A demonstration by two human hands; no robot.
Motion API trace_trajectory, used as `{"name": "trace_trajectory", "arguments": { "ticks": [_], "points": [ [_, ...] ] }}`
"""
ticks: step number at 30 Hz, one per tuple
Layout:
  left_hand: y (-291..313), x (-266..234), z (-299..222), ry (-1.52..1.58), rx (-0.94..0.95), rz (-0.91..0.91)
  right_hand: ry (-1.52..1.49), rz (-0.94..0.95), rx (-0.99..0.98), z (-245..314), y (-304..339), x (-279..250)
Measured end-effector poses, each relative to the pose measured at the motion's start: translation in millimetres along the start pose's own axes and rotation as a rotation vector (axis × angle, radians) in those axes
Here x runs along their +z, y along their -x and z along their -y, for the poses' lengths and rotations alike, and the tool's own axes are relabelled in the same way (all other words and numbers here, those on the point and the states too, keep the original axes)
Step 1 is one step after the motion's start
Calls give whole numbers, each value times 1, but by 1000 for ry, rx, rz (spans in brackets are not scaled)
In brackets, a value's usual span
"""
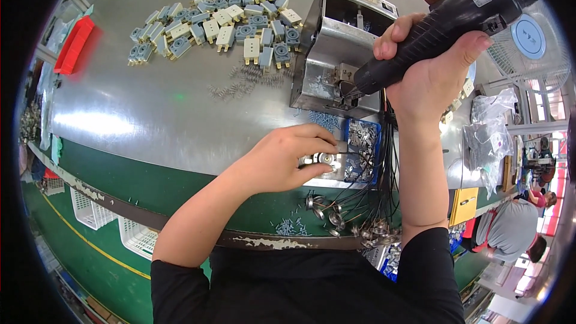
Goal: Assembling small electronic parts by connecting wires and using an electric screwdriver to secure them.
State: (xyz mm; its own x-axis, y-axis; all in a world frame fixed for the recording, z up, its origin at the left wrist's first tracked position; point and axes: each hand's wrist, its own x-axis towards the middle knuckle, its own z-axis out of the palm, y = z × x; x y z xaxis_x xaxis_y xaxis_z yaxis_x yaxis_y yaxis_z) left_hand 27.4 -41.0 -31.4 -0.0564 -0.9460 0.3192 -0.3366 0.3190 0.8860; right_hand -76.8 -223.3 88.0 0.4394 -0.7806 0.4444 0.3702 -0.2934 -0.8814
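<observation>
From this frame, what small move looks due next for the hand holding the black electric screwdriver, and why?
Probably lift the screwdriver tip away from the metal screw feeder box and bring it down toward the small round metal part. The right hand has the tip at the feeder's outlet, while the left hand pins that part beside the blue tray, apparently ready for fastening.

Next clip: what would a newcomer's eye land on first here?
Most likely the black electric screwdriver gripped in the right hand at upper right, its tip down at the metal feeder box. Below it, the left hand presses a small metal part beside a blue tray. A heap of grey and cream plastic housings lies top left.
</observation>
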Motion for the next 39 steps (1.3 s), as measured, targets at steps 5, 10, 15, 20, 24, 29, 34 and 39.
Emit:
{"name": "trace_trajectory", "arguments": {
  "ticks": [5, 10, 15, 20, 24, 29, 34, 39],
  "points": [
    [1, 0, 0, -7, 6, -3, 7, 1, 10, 1, 1, 3],
    [2, 0, 1, -11, 15, -12, 93, 44, -23, 4, 4, 9],
    [2, 1, 1, -5, 13, -2, 89, 60, -10, 7, 8, 11],
    [2, 2, 0, -11, 9, -1, 140, 65, -38, 9, 14, 11],
    [2, 1, 1, -34, 29, -9, 142, 94, 28, 19, 26, 13],
    [2, 1, 1, 9, 1, -11, 97, 194, 156, 35, 49, 12],
    [4, 2, 5, -3, 26, -43, 178, 256, 193, 33, 63, 9],
    [5, 3, 5, -13, 39, -42, -46, 330, 135, 23, 73, -2]
  ]
}}
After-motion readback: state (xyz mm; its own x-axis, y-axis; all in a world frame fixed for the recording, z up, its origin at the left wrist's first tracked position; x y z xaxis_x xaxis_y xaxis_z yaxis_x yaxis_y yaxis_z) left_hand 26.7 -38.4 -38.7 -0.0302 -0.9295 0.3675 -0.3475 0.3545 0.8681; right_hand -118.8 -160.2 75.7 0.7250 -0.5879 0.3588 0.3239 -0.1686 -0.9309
